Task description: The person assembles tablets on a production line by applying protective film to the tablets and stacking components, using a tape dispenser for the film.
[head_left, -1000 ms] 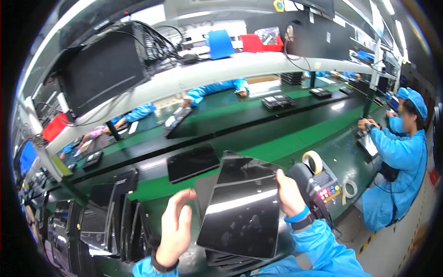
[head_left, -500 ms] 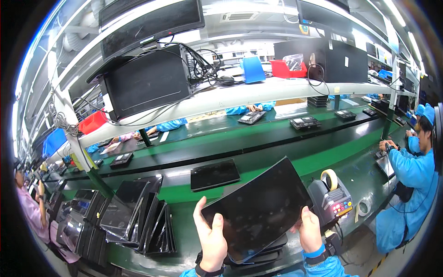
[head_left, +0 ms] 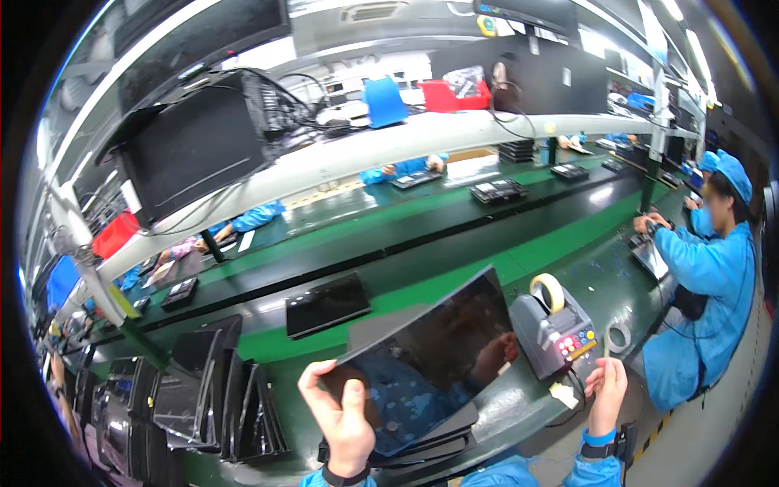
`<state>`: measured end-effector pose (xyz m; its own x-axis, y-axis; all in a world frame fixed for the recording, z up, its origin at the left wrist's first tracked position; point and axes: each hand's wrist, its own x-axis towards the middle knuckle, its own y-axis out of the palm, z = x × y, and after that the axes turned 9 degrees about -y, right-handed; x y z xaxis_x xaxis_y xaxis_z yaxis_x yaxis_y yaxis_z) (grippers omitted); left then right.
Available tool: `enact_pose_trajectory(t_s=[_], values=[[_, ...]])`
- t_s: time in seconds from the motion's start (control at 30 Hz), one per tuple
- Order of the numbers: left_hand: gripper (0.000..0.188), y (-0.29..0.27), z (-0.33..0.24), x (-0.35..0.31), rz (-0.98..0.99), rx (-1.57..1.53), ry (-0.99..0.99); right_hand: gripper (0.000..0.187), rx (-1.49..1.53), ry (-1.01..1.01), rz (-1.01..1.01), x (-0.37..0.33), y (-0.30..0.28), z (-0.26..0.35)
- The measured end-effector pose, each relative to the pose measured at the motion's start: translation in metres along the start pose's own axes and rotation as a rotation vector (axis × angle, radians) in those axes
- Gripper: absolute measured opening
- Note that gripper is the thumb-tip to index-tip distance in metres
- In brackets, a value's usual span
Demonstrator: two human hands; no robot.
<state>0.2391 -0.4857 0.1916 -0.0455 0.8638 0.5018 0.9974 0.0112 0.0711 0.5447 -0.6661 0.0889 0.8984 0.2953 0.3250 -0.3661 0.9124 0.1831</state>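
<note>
My left hand grips the left edge of a glossy black screen panel, thumb on its face and fingers behind. The panel tilts up over a small stack of dark panels, and reflections show on it. My right hand is off the panel, to its right, with fingertips drawn together beside the near edge of the bench. Whether they pinch anything is too small to make out. Just beyond them are a thin pale strip and a tape roll. A grey tape dispenser with a yellowish roll stands between panel and hand.
Another black panel lies flat on the green bench. Several dark panels lean in stacks at the left. A shelf with bins and black cases spans the far side. A co-worker in blue sits at the right.
My right hand has let go of the panel's right edge and moved right, past the tape dispenser. My left hand still holds the panel. The whole view has shifted toward the right.
</note>
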Motion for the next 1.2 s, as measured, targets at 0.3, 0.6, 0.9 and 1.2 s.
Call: enact_pose_trajectory(t_s=[0.3, 0.6, 0.9, 1.2], values=[[0.03, 0.0, -0.014, 0.004, -0.063, 0.055, 0.024, 0.014, 0.031, 0.076, -0.245, 0.011, 0.004, -0.068], [0.03, 0.0, -0.017, -0.004, -0.034, 0.028, -0.029, 0.033, -0.102, 0.068, -0.065, 0.059, 0.021, -0.074], [0.032, 0.0, -0.014, 0.002, -0.014, 0.081, 0.008, 0.044, 0.206, 0.385, -0.179, 0.044, 0.022, -0.053], [0.038, 0.006, -0.002, -0.001, 0.075, -0.099, -0.046, 0.019, -0.222, -0.047, -0.067, 0.032, 0.0, -0.025]])
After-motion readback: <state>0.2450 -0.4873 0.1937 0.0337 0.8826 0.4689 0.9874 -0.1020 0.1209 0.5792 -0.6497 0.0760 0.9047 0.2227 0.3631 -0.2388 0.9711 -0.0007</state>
